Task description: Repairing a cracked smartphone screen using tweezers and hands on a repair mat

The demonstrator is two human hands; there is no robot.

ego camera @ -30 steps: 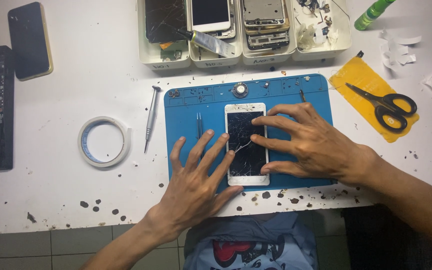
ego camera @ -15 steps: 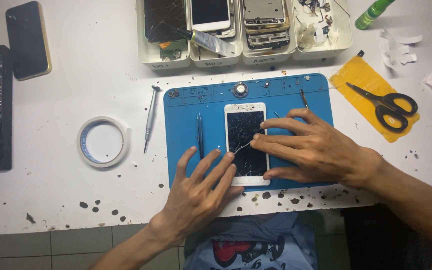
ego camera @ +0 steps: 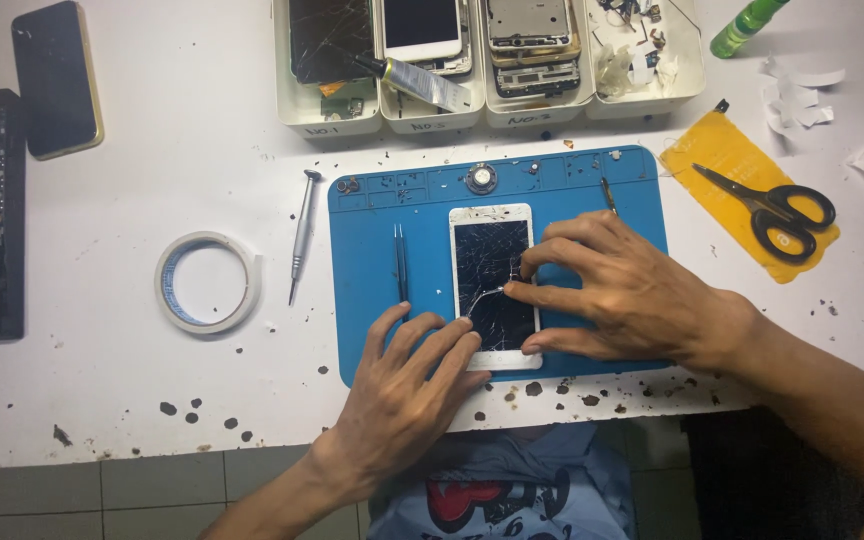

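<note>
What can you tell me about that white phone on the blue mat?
The phone is slim and white-framed, with a dark glass front cracked all over in a web of lines. It lies flat and face up, lengthways, near the middle of the blue mat. The left hand rests fingertips on its lower left corner. The right hand covers its right edge, and a thin pale sliver lifts off the glass at its fingertips.
</note>
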